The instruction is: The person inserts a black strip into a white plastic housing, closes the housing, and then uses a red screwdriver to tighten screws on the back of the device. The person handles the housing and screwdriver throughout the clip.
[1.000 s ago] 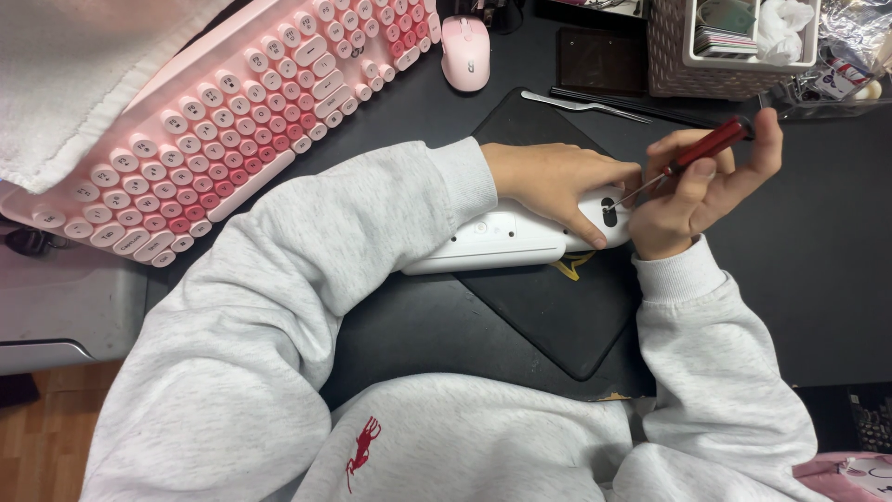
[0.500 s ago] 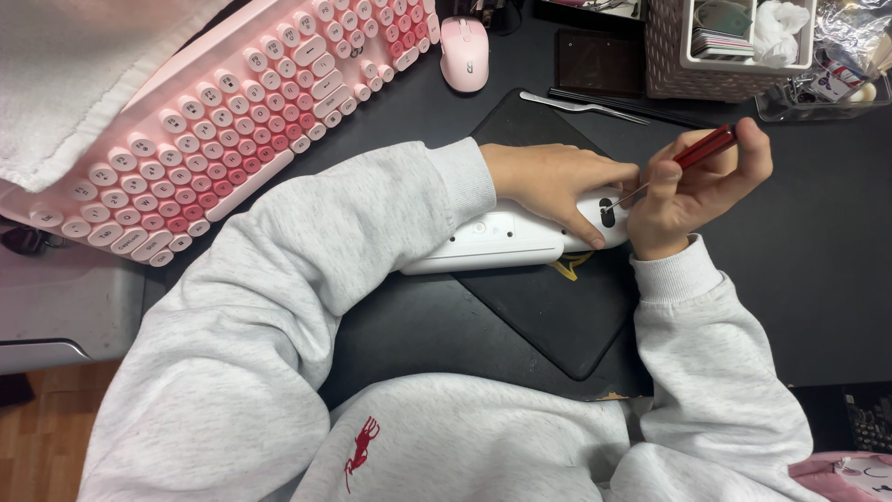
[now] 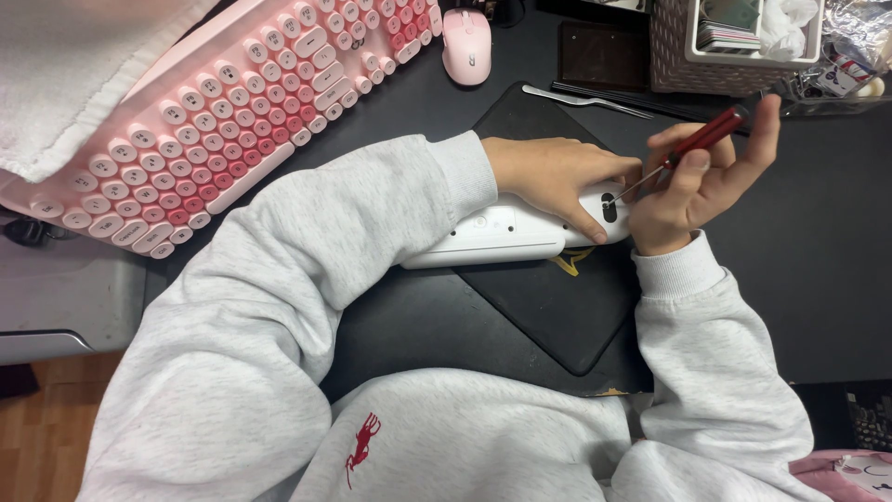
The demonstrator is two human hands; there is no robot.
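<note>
Head view: left hand (image 3: 557, 177) presses down on a white device (image 3: 502, 237) lying on a black mat (image 3: 557, 307) mid-surface, while right hand (image 3: 701, 181) grips a red screwdriver (image 3: 706, 139), tip at the device's right end. Pink keyboard (image 3: 214, 112) sits far left.

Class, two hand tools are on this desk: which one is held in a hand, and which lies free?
The red-handled screwdriver is held in the right hand, tip at the white device. The metal tweezers lie untouched on the black mat.
</note>
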